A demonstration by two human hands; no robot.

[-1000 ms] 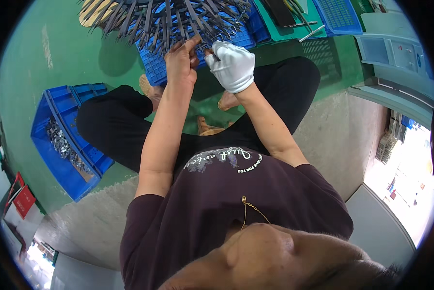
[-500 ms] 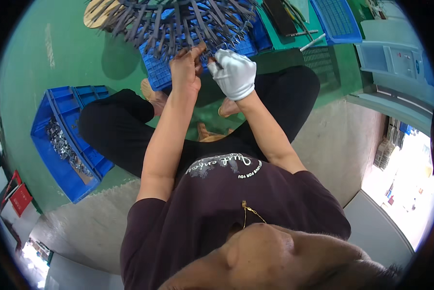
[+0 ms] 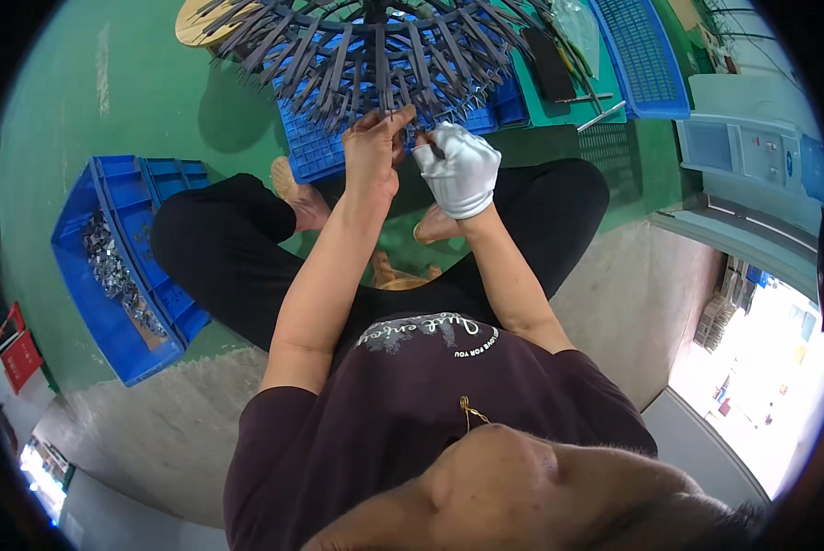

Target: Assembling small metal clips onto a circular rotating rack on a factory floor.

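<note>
A round rack of dark prongs (image 3: 329,69) fans out at the far side, its tips pointing toward me. My bare left hand (image 3: 372,156) is at the near prong tips, index finger stretched to the right and the other fingers curled. Close to its right, my right hand (image 3: 460,173) wears a white glove, with bare fingertips showing at the thumb side. Its fingers are pinched together near the same tips. Whatever small thing lies between the fingers of either hand is too small to make out. Below the rack stands an upturned-looking blue plastic crate (image 3: 313,147).
On the left, a blue bin (image 3: 81,275) holds many small metal pieces (image 3: 113,266). Pliers-like tools (image 3: 573,55) and a dark block lie on a green surface (image 3: 545,112) at the far right, beside a blue basket (image 3: 646,60). A round wooden stool top (image 3: 196,23) shows at far left.
The whole view has shifted, so rack and hands sit a little lower and further right. Both hands stay close together at the prong tips, the gloved one slightly more tightly curled.
</note>
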